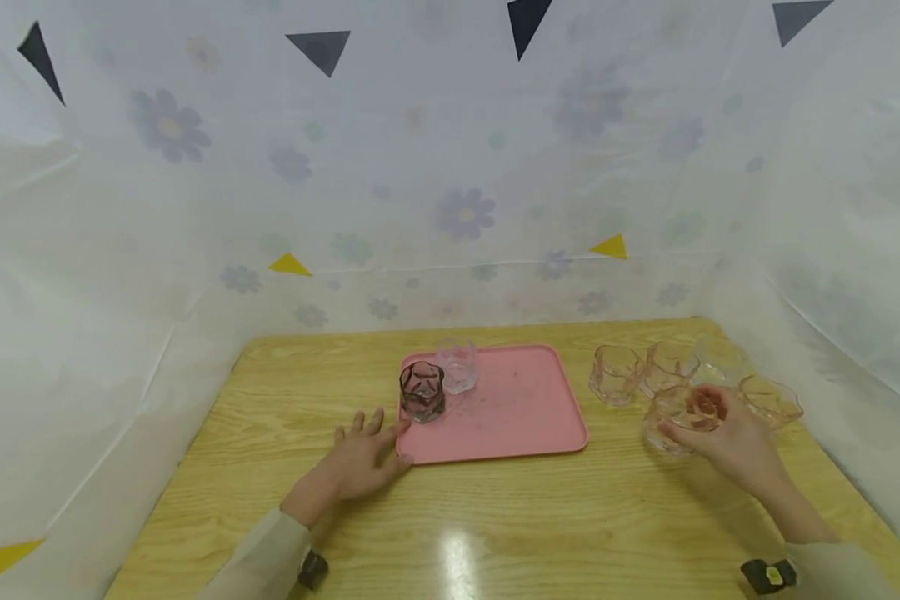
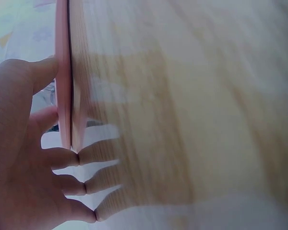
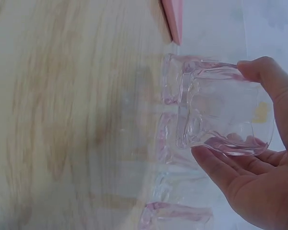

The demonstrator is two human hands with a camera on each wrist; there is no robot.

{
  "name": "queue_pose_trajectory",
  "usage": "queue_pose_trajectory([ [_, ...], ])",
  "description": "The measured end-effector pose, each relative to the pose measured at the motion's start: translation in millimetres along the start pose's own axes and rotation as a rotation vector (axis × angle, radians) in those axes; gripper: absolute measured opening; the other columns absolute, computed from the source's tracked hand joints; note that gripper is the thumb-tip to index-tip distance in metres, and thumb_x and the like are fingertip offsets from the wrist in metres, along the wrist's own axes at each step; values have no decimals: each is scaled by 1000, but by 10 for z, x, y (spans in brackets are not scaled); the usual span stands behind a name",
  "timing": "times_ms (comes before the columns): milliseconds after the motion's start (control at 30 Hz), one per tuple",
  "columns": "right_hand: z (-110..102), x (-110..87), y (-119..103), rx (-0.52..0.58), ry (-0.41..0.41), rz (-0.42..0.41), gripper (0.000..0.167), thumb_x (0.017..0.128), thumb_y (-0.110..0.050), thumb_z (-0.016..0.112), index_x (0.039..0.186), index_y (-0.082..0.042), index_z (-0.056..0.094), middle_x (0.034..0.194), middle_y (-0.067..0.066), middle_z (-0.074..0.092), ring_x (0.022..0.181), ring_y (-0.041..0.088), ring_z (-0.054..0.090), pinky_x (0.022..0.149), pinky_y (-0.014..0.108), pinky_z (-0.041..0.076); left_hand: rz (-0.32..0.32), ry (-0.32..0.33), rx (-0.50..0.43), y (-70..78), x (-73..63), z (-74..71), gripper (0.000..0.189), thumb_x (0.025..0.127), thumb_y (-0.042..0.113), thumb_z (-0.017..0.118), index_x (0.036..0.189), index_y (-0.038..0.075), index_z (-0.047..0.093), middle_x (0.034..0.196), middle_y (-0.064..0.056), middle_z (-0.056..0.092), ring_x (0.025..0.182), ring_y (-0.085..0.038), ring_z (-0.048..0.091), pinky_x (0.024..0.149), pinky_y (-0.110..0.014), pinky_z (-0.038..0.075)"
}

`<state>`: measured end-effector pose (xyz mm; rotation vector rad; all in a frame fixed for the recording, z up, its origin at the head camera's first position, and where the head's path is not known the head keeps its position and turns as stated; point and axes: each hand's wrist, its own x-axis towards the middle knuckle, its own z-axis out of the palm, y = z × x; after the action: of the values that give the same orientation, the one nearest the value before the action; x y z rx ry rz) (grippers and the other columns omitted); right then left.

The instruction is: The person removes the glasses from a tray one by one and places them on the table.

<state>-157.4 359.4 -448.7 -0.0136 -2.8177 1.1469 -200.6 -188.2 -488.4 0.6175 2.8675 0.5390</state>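
Pink-tinted glass tumbler (image 1: 673,403): right of head frame, upright, gripped between thumb and fingers of right hand (image 1: 737,437). Pink tray (image 1: 525,408): lower centre, left of that hand. Left hand (image 1: 362,463): fingers spread, touching tray's lower-left corner.

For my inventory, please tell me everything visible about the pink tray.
The tray is pink and rectangular, with rounded corners and a low raised rim; it looks plastic. It lies on the wooden table. A dark glass and a clear glass stand on its left part; the left hand touches its near left corner.
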Motion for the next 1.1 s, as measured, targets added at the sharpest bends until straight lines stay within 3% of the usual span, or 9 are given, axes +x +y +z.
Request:
queue_pose_trajectory([
  [100, -15, 31, 75, -6, 21, 7, 90, 92, -41, 83, 151, 9, 38, 137, 30, 53, 93, -1, 64, 70, 17, 56, 2, 4, 4, -12, 3, 10, 68, 105, 59, 52, 163, 25, 43, 167, -34, 27, 151, -68, 18, 114, -89, 13],
  [200, -34, 58, 149, -10, 28, 24, 91, 92, -41, 83, 151, 11, 38, 138, 33, 54, 90, -7, 60, 69, 14, 53, 0, -1, 8, -14, 1, 14, 68, 104, 59, 52, 163, 26, 42, 168, -33, 27, 151, -68, 18, 114, -88, 13],
  [333, -62, 88, 231, -19, 19, 53, 92, 93, -42, 81, 151, 13, 34, 139, 36, 52, 100, 21, 70, 69, 11, 48, -1, -1, 8, -6, -8, 7, 68, 104, 59, 53, 163, 26, 43, 167, -33, 27, 151, -68, 18, 114, -88, 13],
  [433, -77, 105, 274, -31, 14, 63, 94, 94, -42, 80, 152, 14, 32, 140, 37, 50, 109, 42, 68, 68, 9, 45, 5, 3, 1, -2, -14, 1, 68, 105, 58, 53, 162, 24, 44, 167, -35, 28, 150, -69, 19, 113, -89, 13],
  [633, -88, 122, 339, -18, 30, 70, 96, 94, -41, 81, 152, 17, 29, 144, 42, 46, 117, 53, 64, 68, 5, 42, 4, -11, 1, 6, -15, -14, 68, 106, 58, 51, 164, 24, 42, 167, -34, 27, 151, -69, 17, 114, -89, 12],
  [1100, -87, 154, 419, -36, 62, 74, 96, 95, -43, 79, 154, 16, 30, 147, 46, 46, 124, 61, 55, 67, 4, 42, 1, -10, -1, -4, -6, -9, 68, 105, 59, 52, 164, 26, 41, 168, -34, 26, 151, -68, 16, 114, -89, 12],
])
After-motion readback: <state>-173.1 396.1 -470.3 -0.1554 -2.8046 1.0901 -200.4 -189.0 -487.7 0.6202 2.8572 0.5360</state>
